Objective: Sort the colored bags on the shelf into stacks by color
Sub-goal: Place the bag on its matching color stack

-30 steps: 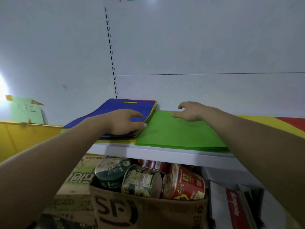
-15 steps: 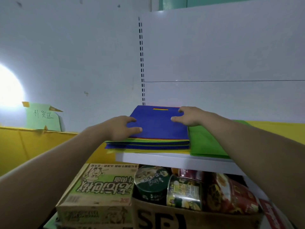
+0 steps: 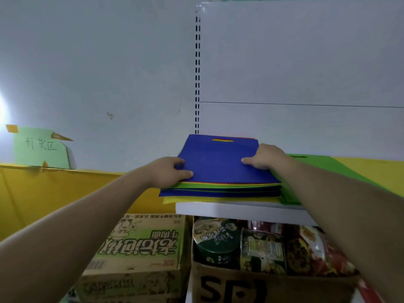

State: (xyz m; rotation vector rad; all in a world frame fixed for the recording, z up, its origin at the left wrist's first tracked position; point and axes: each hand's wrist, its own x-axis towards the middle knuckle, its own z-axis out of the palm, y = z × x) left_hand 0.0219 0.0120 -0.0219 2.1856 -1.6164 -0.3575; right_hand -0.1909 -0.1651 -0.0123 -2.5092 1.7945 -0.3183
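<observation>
a green note (image 3: 40,147) hung on the white wall at 9 o'clock, with a noodle carton (image 3: 140,241) at 7. on the white shelf (image 3: 240,209) just below centre, the left hand (image 3: 168,171) and the right hand (image 3: 265,157) curled round the side edges of the mixed stack (image 3: 220,190). green bags (image 3: 328,165) lay at 3, where the right hand had rested a second earlier.

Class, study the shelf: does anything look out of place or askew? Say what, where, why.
Yes. The pile between the left hand and right hand mixes colours: a blue bag on top, green, red and yellow edges beneath. Its lowest yellow bag juts left past the shelf end. The green stack to its right is one colour.
</observation>
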